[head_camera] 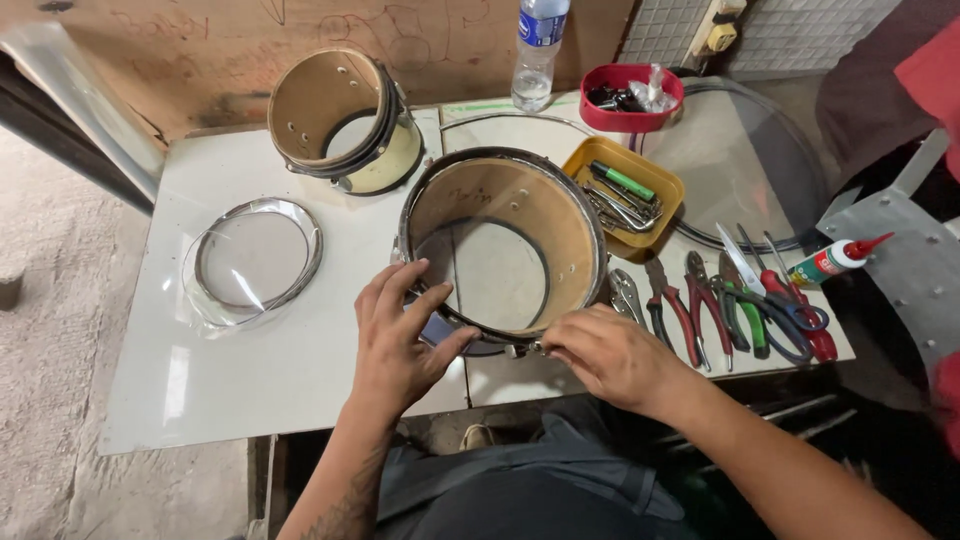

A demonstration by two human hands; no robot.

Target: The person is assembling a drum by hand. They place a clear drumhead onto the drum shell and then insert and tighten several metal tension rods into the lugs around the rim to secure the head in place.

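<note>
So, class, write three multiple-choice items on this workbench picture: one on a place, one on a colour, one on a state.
1. Where does the loose clear drum skin in its metal hoop lie?
A. left of the big drum shell
B. inside the yellow tray
C. on the pliers

2. What colour is the tray of wrenches?
A. blue
B. yellow
C. white

3. How is the big drum shell held?
A. lifted clear of the table
B. untouched
C. both hands at its near rim

Answers: 1 A, it lies on the white table to the shell's left. 2 B, its walls are yellow. 3 C, the left hand and right hand both touch the rim.
</note>
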